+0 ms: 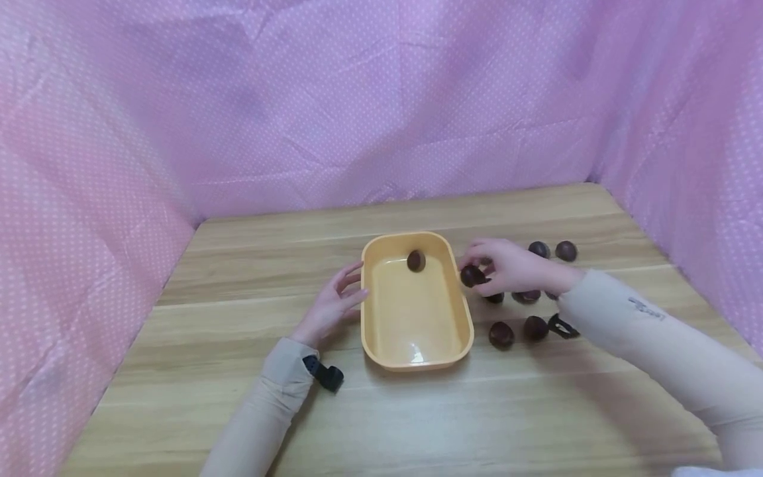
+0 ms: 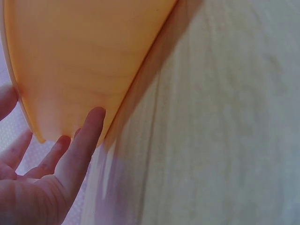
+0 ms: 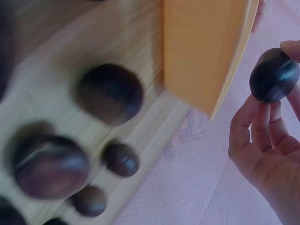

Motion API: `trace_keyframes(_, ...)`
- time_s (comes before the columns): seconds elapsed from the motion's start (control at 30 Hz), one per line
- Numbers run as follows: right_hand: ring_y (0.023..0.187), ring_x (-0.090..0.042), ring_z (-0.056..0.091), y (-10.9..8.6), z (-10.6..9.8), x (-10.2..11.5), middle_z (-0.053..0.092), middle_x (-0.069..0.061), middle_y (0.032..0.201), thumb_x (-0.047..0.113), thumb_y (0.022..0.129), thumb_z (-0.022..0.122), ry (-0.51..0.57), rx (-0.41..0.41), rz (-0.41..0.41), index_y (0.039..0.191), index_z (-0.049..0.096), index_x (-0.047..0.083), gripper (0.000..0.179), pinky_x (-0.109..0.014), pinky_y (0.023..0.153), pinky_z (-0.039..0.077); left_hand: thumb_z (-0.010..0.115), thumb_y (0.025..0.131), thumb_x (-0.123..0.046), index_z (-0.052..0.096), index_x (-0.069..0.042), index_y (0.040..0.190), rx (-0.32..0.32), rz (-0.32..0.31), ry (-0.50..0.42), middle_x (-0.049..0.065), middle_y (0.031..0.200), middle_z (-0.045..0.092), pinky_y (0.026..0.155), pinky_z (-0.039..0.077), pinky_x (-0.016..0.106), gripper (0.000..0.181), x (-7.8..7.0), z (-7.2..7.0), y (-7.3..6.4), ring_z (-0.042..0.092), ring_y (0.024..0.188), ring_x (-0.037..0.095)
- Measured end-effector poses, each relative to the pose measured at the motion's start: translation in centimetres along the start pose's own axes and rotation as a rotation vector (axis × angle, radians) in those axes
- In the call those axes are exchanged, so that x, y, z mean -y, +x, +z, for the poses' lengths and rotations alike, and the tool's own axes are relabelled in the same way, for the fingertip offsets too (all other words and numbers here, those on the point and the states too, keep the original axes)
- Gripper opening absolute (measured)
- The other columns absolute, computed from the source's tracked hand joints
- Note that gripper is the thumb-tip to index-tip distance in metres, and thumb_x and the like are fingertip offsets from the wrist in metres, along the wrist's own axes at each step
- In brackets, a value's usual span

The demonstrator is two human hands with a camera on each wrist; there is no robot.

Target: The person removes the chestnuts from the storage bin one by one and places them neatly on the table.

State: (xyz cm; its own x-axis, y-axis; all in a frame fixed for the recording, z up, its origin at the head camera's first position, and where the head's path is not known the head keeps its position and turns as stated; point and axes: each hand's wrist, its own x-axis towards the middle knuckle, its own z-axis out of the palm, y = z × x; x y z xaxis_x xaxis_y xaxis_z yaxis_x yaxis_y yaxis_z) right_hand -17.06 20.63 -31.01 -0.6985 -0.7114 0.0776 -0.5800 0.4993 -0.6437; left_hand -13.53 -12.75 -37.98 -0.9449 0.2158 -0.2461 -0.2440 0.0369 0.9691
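My right hand (image 1: pixel 503 265) pinches a dark brown, glossy chestnut (image 1: pixel 472 275) between thumb and fingers, just outside the right rim of a yellow-orange tray (image 1: pixel 417 318). The right wrist view shows this held chestnut (image 3: pixel 274 75) raised on the fingertips. One chestnut (image 1: pixel 416 260) lies inside the tray near its far end. At the tray's left side rests my left hand (image 1: pixel 330 305), thumb at the rim and spread, fairly straight fingers along the outer wall; in the left wrist view these fingers (image 2: pixel 84 145) lie close against the tray wall (image 2: pixel 84 61).
Several more chestnuts (image 1: pixel 501 336) lie on the wooden table (image 1: pixel 238 318) right of the tray, some partly hidden by the right hand and forearm. Pink dotted cloth (image 1: pixel 381 99) hangs behind and at both sides. A black strap (image 1: pixel 324 374) is on the left wrist.
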Motion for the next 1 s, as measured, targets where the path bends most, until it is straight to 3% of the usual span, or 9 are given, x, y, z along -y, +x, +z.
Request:
trace_keyframes(0.3,0.089,-0.008,0.057,-4.5,-2.0,-1.9,0.059,-0.002,0.100,-0.004,0.069,0.075,-0.072,-0.125,0.037,0.099,0.068,0.008,0.034,-0.024,0.072,0.058,0.057,0.092,-0.002,0.032,-0.019,0.147,0.000,-0.001,-0.002,0.014,0.147,0.036,0.086,0.055,0.040,0.063,-0.4,-0.1,0.0,0.046,0.128,0.034)
trace_keyframes(0.5,0.087,0.008,0.051,-8.1,-3.9,-3.0,0.060,-0.003,0.099,-0.005,0.067,0.077,-0.153,-0.208,0.065,0.100,0.068,0.007,0.036,-0.020,0.067,0.057,0.057,0.092,-0.003,0.031,-0.020,0.147,0.007,-0.001,-0.004,0.014,0.149,0.034,0.087,0.055,0.042,0.063,-0.2,-0.1,0.0,0.047,0.127,0.034)
trace_keyframes(0.7,0.083,0.013,0.048,-11.1,-4.7,-5.6,0.060,0.003,0.088,-0.008,0.060,0.079,-0.210,-0.283,0.084,0.099,0.066,0.003,0.042,-0.017,0.060,0.055,0.056,0.092,-0.002,0.031,-0.019,0.147,-0.001,0.015,-0.015,0.014,0.147,0.036,0.083,0.056,0.038,0.063,-0.2,-0.2,0.0,0.051,0.122,0.031)
trace_keyframes(0.83,0.081,0.014,0.049,-13.3,-4.4,-7.4,0.061,0.010,0.085,-0.006,0.059,0.081,-0.241,-0.283,0.134,0.096,0.067,0.004,0.041,-0.019,0.060,0.056,0.056,0.093,-0.002,0.032,-0.019,0.147,-0.008,0.012,-0.010,0.013,0.147,0.036,0.083,0.056,0.038,0.062,-0.3,-0.1,0.1,0.050,0.122,0.031)
trace_keyframes(1.0,0.076,0.013,0.050,-16.0,-3.7,-9.4,0.064,0.011,0.081,0.003,0.059,0.084,-0.335,-0.259,0.203,0.092,0.069,0.010,0.037,-0.023,0.061,0.055,0.057,0.092,-0.002,0.031,-0.020,0.147,0.000,-0.002,-0.002,0.013,0.148,0.035,0.085,0.055,0.040,0.064,-0.3,0.0,0.0,0.048,0.125,0.033)
